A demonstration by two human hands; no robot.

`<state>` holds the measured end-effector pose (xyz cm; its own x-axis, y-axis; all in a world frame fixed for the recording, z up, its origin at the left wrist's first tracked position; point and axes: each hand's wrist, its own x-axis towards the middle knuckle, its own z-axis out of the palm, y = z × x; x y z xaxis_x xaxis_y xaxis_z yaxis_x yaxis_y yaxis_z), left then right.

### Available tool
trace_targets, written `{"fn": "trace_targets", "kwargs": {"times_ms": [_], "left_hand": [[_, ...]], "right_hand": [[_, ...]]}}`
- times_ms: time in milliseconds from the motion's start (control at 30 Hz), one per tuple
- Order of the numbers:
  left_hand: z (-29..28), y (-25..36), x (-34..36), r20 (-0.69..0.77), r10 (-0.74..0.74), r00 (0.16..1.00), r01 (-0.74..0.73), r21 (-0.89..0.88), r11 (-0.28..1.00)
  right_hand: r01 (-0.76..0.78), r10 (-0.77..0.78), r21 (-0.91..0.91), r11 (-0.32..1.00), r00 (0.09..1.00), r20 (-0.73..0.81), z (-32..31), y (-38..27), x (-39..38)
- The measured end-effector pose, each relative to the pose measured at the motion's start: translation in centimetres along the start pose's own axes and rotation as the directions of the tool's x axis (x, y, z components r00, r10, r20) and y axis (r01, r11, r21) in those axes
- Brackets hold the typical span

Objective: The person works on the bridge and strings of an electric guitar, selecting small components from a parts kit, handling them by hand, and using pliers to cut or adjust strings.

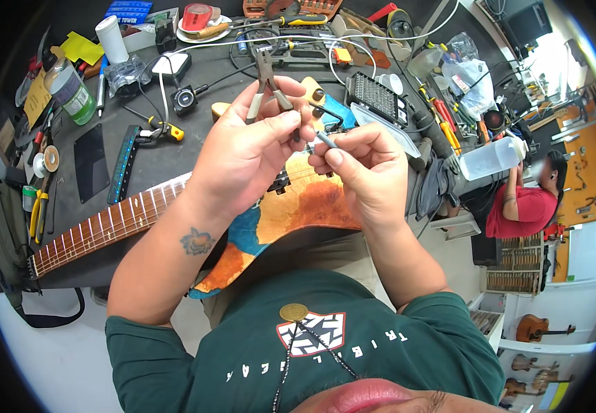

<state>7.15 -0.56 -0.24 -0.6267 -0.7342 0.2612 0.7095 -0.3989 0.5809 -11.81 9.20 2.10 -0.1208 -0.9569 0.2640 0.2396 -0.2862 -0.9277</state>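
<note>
My left hand (239,148) is closed around pliers (265,72) with grey handles, their jaws pointing away from me. A small dark piece (296,132) sits at its thumb and fingertip; I cannot make out its kind. Beside it, my right hand (370,168) pinches a slim grey rod (326,140) between thumb and fingers. Both hands are raised over an electric guitar (298,206), whose body is patterned in blue, orange and tan. Its fretted neck (105,228) stretches to the left. My hands hide part of the body and strings.
The dark bench (194,148) carries a black case of small bits (375,96), a bottle of green liquid (70,93), yellow-handled cutters (167,129) and cables. A translucent bottle (492,158) stands at the right. Farther right is a person in red (521,206).
</note>
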Motion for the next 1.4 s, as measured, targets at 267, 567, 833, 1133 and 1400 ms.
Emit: {"fn": "trace_targets", "kwargs": {"times_ms": [267,567,833,1133,1400], "left_hand": [[0.0,-0.5,-0.1,0.038,0.043,0.998,-0.043,-0.007,0.999],[-0.6,-0.9,0.0,0.114,0.022,0.993,-0.016,-0.055,0.998],[-0.5,-0.8,0.0,0.127,0.047,0.991,-0.040,-0.058,0.997],[-0.6,-0.7,0.1,0.117,0.011,0.993,-0.014,0.024,1.000],[-0.7,-0.9,0.1,0.100,0.001,0.995,-0.001,0.008,1.000]], "right_hand": [[-0.023,0.023,0.092,0.995,1.000,0.004,0.7,1.2,-0.1],[-0.017,0.018,0.129,0.991,1.000,-0.002,1.0,1.8,0.2],[-0.065,0.065,0.085,0.994,0.998,0.008,1.1,1.1,0.2],[-0.046,0.047,0.060,0.997,0.999,-0.012,0.4,1.4,0.1],[0.001,-0.002,-0.030,1.000,1.000,-0.008,0.6,0.9,0.2]]}}
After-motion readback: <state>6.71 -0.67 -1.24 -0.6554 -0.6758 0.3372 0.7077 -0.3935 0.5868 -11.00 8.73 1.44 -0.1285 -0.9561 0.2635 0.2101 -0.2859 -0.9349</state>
